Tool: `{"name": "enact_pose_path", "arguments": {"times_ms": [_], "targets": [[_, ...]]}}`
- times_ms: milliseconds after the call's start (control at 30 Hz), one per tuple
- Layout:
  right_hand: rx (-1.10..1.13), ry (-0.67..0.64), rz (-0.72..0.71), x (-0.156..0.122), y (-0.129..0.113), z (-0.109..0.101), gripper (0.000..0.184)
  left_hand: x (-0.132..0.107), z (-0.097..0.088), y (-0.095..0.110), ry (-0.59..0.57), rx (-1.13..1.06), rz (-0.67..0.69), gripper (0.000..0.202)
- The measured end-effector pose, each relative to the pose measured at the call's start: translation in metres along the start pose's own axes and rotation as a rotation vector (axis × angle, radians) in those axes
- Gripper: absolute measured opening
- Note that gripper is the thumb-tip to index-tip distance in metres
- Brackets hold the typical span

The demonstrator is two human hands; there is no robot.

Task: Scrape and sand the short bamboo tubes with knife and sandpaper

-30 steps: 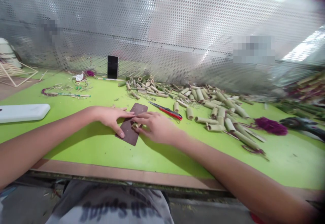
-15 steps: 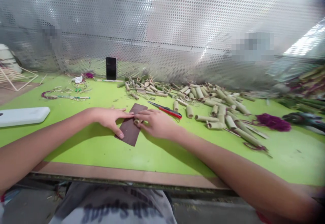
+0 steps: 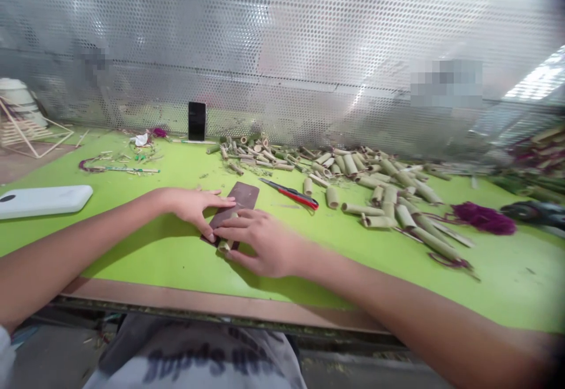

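A brown sheet of sandpaper (image 3: 245,195) lies at a slant on the green table. My left hand (image 3: 192,208) presses on its left edge, thumb and fingers spread apart. A short piece of bamboo tube (image 3: 224,246) rests on the near part of the sheet, its open end toward me. My right hand (image 3: 271,242) has closed its fingers over this piece, which hides most of it. Just beyond my right hand lies a red and black utility knife (image 3: 295,195), blade pointing to the far left.
Many cut bamboo tubes (image 3: 391,198) are heaped at the back and right. Purple twine (image 3: 485,217) lies farther right. A phone (image 3: 197,121) stands against the perforated metal screen (image 3: 309,42). A white power bank-like slab (image 3: 46,200) lies at left; the table's brown edge (image 3: 212,303) is nearest me.
My right hand has slid toward me along the sandpaper with the bamboo piece, from its middle to its near end. My left hand stays on the sheet. The view has shifted slightly.
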State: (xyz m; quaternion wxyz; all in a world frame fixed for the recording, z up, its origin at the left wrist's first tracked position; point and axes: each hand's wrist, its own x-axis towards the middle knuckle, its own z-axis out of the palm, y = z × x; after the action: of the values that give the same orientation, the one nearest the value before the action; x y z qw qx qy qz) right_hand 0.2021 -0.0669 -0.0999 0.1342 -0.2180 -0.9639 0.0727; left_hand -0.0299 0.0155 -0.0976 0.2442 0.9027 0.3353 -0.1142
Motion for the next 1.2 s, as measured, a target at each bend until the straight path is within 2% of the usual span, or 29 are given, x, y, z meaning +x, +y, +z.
{"name": "enact_pose_path", "arguments": {"times_ms": [67, 167, 300, 467, 600, 700, 767, 933, 1133, 1200], "targets": [[0.041, 0.01, 0.006, 0.0, 0.0, 0.0, 0.033, -0.001, 0.0, 0.002, 0.007, -0.007, -0.01, 0.115], [0.088, 0.031, 0.104, -0.002, 0.007, -0.004, 0.039, -0.004, -0.001, 0.005, 0.001, -0.01, -0.027, 0.116], [0.026, 0.056, 0.245, -0.003, 0.009, -0.007, 0.028, -0.004, -0.002, 0.007, -0.007, -0.007, -0.069, 0.119], [0.099, 0.031, 0.101, 0.0, 0.005, -0.003, 0.028, -0.004, -0.002, 0.007, -0.01, -0.004, -0.024, 0.117], [-0.013, 0.106, 0.299, 0.001, 0.009, -0.002, 0.028, -0.004, 0.0, 0.005, 0.004, -0.004, -0.078, 0.121], [0.07, 0.051, 0.098, 0.0, 0.008, -0.004, 0.027, -0.002, 0.002, 0.001, 0.025, 0.005, 0.002, 0.115], [0.086, 0.024, 0.055, -0.001, 0.011, -0.006, 0.026, -0.001, 0.004, -0.002, 0.04, 0.012, 0.037, 0.115], [-0.028, 0.072, 0.373, -0.004, 0.024, -0.009, 0.039, -0.002, 0.003, 0.001, 0.018, 0.003, -0.05, 0.119], [-0.029, 0.041, 0.267, -0.005, 0.021, -0.008, 0.03, -0.003, 0.0, 0.008, 0.012, -0.008, -0.048, 0.119], [-0.024, 0.039, 0.272, -0.004, 0.022, -0.009, 0.031, -0.002, 0.001, 0.007, 0.013, -0.006, -0.055, 0.12]]}}
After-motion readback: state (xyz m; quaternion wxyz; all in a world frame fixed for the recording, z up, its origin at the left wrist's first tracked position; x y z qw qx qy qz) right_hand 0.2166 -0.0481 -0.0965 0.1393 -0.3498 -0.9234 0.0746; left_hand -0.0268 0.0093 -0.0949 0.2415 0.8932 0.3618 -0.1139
